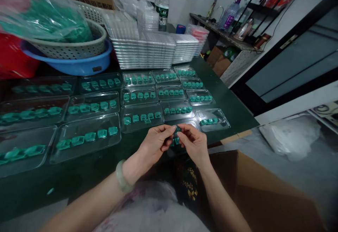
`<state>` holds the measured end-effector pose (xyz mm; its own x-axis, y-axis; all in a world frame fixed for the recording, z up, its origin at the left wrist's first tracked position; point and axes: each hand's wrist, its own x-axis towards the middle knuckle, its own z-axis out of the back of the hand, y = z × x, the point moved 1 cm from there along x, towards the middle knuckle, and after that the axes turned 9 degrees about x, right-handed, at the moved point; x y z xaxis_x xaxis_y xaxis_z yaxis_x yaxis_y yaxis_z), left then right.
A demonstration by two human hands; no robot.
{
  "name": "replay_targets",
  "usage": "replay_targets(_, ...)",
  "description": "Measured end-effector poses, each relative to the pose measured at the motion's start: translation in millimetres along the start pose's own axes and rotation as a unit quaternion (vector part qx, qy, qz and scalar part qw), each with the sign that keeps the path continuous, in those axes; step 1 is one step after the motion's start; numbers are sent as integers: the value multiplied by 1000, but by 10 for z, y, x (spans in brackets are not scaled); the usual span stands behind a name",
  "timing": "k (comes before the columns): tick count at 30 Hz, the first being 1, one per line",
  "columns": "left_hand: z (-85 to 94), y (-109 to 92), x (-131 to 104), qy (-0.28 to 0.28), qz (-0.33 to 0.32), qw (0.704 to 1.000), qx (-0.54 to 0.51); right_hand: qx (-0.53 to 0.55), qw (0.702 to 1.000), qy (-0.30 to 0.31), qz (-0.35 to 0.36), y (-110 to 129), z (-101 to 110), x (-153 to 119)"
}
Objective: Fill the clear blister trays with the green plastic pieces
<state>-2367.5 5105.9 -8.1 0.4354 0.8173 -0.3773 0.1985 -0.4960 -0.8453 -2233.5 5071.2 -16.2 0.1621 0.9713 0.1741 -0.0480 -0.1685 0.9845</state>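
Close together at the table's front edge, my left hand (pixel 155 142) and my right hand (pixel 194 143) pinch a small dark green piece (pixel 177 130) between thumbs and fingers. Just under the fingertips, more green pieces (pixel 176 141) show, partly covered by the hands. A clear tray (pixel 192 123) lies mostly hidden behind my right hand. To its right is another clear tray (pixel 224 118) with a short row of green pieces (pixel 209 121). Rows of similar clear trays, each with several green pieces, cover the table to the left and behind. A pale bangle circles my left wrist.
Stacks of clear trays (pixel 144 54) stand at the back of the dark green table (pixel 237 114). Back left are a blue basin (pixel 79 64), a basket (pixel 76 49) and a bag of green pieces (pixel 55 20). An open cardboard box (pixel 264 189) sits at front right.
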Motion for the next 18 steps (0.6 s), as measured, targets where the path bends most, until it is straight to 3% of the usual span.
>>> replay_targets(3, -6, -6, -20, 58, 45, 996, -48, 8, 1000, 7, 8, 1, 36, 1)
replay_targets(9, -79, 62, -50, 51, 6, 995, -84, 155, 986, 9, -56, -68, 35, 1)
replay_targets(14, -144, 56, -94, 9, -103, 994, 33, 206, 977, -5, -55, -66, 7, -8)
replay_targets(18, -145, 13, -89, -26, -172, 969, 175, 198, 977, 1, -79, -63, 10, -37)
